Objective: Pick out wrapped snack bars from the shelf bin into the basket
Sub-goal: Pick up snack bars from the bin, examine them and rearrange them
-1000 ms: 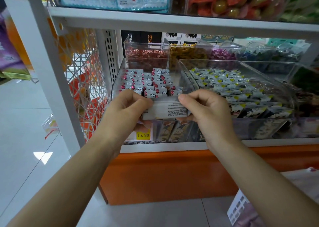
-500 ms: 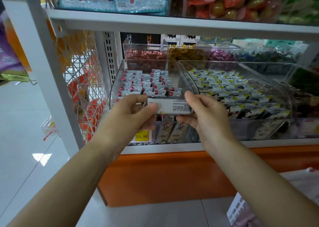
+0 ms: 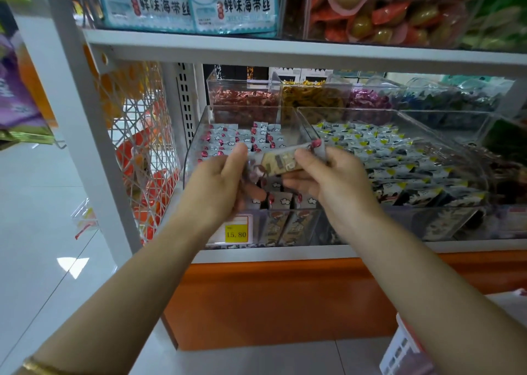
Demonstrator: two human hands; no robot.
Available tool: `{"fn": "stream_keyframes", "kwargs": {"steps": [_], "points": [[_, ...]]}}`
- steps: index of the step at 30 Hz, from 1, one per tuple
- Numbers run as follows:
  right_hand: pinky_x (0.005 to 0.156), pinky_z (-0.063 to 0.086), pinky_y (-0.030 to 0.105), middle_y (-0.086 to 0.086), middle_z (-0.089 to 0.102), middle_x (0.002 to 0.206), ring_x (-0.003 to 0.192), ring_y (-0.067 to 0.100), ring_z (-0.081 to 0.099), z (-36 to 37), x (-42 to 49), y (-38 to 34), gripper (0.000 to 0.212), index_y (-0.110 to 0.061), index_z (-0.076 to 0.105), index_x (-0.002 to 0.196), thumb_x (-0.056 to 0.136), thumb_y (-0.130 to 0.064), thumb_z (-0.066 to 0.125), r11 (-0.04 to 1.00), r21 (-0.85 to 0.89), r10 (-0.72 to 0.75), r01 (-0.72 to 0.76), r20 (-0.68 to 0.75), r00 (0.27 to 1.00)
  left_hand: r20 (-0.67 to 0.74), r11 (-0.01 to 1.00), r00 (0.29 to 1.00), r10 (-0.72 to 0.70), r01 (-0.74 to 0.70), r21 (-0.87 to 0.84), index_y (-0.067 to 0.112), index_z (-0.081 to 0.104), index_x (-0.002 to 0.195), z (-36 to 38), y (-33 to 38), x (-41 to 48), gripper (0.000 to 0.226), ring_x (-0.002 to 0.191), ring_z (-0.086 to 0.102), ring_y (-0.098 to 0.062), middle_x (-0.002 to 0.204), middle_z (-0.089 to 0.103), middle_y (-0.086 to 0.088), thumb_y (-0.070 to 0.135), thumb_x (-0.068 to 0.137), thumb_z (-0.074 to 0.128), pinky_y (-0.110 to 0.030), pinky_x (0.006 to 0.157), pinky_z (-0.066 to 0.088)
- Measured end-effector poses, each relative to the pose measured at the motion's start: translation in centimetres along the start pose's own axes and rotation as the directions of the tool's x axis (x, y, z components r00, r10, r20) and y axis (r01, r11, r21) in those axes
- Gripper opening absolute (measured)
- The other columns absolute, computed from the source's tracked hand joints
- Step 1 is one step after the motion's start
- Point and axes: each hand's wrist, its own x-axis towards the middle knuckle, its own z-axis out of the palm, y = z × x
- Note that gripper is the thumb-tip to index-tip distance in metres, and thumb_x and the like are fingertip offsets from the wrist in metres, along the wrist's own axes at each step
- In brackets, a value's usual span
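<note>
Head view: the left hand (image 3: 219,183) and the right hand (image 3: 328,180) share one thing between them, a slim grey-and-tan wrapped snack bar (image 3: 281,160). The left thumb and fingers curl round its left end and the right hand pinches its right end, though motion blur hides exactly how the fingers sit. The snack bar hangs in the air just in front of the clear plastic shelf bin (image 3: 194,158), near the bin's front edge, resting on nothing. Its long axis runs left to right, roughly along the front edge of the white metal shelf (image 3: 285,253), with the right end a little higher.

Inside the bin lie rows of grey wrapped bars with red marks (image 3: 228,140), and a yellow price tag (image 3: 236,233) sits at its front. The white-and-red slotted plastic basket (image 3: 405,349) shows only as a corner at the bottom right, low down beneath the right forearm. From the hands it therefore lies down and to the right, well apart from the bar. The right hand is the nearer one, so it looks best placed to carry the bar down once the left hand lets go
</note>
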Motion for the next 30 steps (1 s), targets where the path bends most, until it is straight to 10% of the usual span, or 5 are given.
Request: {"fn": "stream_keyframes", "kwargs": {"steps": [6,13,17,24,30], "points": [[0.064,0.059,0.023,0.011,0.065,0.103,0.073,0.014,0.069,-0.2,6.7,-1.7,0.024,0.000,0.052,0.113,0.090,-0.007,0.058,0.997,-0.074,-0.045,0.035,-0.141,0.989,0.010,0.767,0.978,0.206,-0.168,0.619,0.001,0.059,0.110,-0.1,-1.0,8.8,0.032,0.087,0.062,-0.027,0.100,0.064,-0.015,0.025,0.098,0.041,-0.036,0.079,0.051],[0.058,0.050,0.009,-0.006,0.054,0.084,0.071,0.005,0.058,3.2,16.0,-0.3,0.021,-0.009,0.052,0.106,0.090,-0.019,0.061,0.845,-0.491,-0.290,0.213,-0.085,0.953,0.337,0.288,0.939,-0.069,-0.305,0.908,0.022,0.023,0.147,0.6,-4.1,16.4,0.077,0.145,0.009,-0.026,0.156,0.017,-0.009,0.058,0.084,-0.002,-0.060,0.113,0.008],[0.077,0.049,0.027,0.011,0.057,0.117,0.105,0.023,0.057,5.2,19.9,0.6,0.028,-0.008,0.053,0.115,0.090,-0.018,0.060,0.643,-0.704,-0.369,0.302,0.060,0.927,0.364,0.223,0.918,-0.156,-0.326,0.918,0.029,0.012,0.150,0.8,-4.9,16.4,0.081,0.146,-0.002,-0.024,0.159,0.005,-0.003,0.062,0.079,-0.006,-0.061,0.112,0.004],[0.089,0.051,0.034,0.013,0.052,0.118,0.106,0.024,0.055,7.6,21.9,2.1,0.029,-0.006,0.055,0.113,0.086,-0.014,0.063,0.373,-0.837,-0.335,0.401,0.282,0.899,0.358,0.161,0.910,-0.209,-0.329,0.931,0.026,0.010,0.150,1.0,-4.7,16.2,0.063,0.145,-0.005,-0.028,0.159,0.003,-0.006,0.054,0.094,0.007,-0.061,0.112,0.004],[0.078,0.047,0.032,0.010,0.058,0.104,0.097,0.023,0.056,8.2,21.9,4.6,0.024,-0.010,0.052,0.109,0.089,-0.019,0.059,0.331,-0.851,-0.262,0.407,0.332,0.906,0.276,0.332,0.951,-0.140,-0.217,0.918,0.014,0.020,0.147,1.0,-4.3,15.6,0.070,0.145,0.009,-0.024,0.156,0.016,-0.007,0.059,0.094,0.012,-0.054,0.114,0.010]]}}
